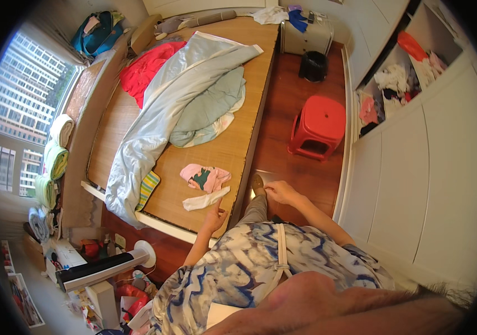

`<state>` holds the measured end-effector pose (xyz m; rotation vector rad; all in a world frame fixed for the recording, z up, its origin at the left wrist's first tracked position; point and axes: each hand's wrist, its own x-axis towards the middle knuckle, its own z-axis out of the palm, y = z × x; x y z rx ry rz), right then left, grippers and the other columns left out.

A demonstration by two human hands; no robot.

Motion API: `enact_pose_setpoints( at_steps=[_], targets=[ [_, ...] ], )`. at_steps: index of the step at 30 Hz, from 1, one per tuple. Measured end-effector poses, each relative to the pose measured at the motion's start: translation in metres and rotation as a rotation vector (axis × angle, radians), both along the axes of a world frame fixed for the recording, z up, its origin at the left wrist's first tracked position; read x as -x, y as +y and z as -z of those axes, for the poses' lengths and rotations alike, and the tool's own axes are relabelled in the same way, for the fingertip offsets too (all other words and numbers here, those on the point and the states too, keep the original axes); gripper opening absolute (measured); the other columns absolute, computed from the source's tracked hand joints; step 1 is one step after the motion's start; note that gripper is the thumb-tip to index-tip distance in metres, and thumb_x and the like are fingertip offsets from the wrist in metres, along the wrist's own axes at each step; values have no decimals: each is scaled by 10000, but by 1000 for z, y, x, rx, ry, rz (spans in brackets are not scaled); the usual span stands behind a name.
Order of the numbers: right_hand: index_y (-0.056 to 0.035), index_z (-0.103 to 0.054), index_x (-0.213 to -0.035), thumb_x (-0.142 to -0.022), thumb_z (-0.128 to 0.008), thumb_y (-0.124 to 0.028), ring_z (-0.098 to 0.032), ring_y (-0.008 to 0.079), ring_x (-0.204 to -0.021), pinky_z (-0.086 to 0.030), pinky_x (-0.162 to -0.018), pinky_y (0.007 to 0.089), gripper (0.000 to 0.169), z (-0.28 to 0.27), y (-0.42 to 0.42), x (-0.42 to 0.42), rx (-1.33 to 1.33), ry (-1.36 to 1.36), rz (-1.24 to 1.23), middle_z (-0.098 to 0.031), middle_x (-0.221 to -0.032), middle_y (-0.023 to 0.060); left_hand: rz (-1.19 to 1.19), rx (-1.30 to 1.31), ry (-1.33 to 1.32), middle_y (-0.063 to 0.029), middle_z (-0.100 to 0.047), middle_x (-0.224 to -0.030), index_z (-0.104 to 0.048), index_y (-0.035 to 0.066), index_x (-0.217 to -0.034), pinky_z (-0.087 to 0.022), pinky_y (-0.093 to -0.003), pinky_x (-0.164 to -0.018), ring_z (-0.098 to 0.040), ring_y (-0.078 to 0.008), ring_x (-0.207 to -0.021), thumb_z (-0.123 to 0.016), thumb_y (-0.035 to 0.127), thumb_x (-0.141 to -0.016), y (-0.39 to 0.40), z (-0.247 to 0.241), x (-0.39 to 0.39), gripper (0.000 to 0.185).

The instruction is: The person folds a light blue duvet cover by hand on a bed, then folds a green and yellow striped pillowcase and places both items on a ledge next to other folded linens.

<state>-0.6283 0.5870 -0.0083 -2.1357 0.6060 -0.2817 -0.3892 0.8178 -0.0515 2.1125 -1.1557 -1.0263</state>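
Note:
My left hand (215, 218) is at the near edge of a bed (167, 213) covered with a woven mat. Its index finger points at a folded white cloth (206, 199), and nothing shows in its grasp. Just beyond that cloth lies a bunched pink garment (213, 178) with a dark green print. Over the floor beside the bed hangs my right hand (282, 193), its fingers bent; whether it holds anything small cannot be made out. Across the bed stretches a rumpled pale blue quilt (154, 113), with a grey-green bedding piece (209, 106) next to it.
A red plastic stool (322, 119) and a black bin (313, 66) stand on the wooden floor. On the right, a wardrobe (402, 188) has open compartments of clothes. Rolled bedding (56, 159) lines the windowsill. A tower fan (108, 266) leans at lower left.

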Motion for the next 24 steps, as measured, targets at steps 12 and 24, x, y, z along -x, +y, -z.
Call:
enact_pose_setpoints(
  at_steps=[12,24],
  targets=[
    [-1,-595,-1028,-902,-481,-120,-605,126,-543,-477,-489,252,207,27,-204,-44,-446,210,262,-633,-775,80,-109,222,-99,-173,-658,-853,-336,82,-1379,-505,-396,-672,-633,-343,-743,-590,227,-823,-221,-9,-132,628],
    [-15,-606,-1046,-894,-512,-150,-610,122,-550,-490,-486,256,224,36,-399,-238,-400,194,-260,-642,-793,82,-602,202,-86,-135,-664,-884,-333,102,-1388,-508,-363,-686,-641,-282,-738,-602,212,-821,-300,-28,-171,637]
  ],
)
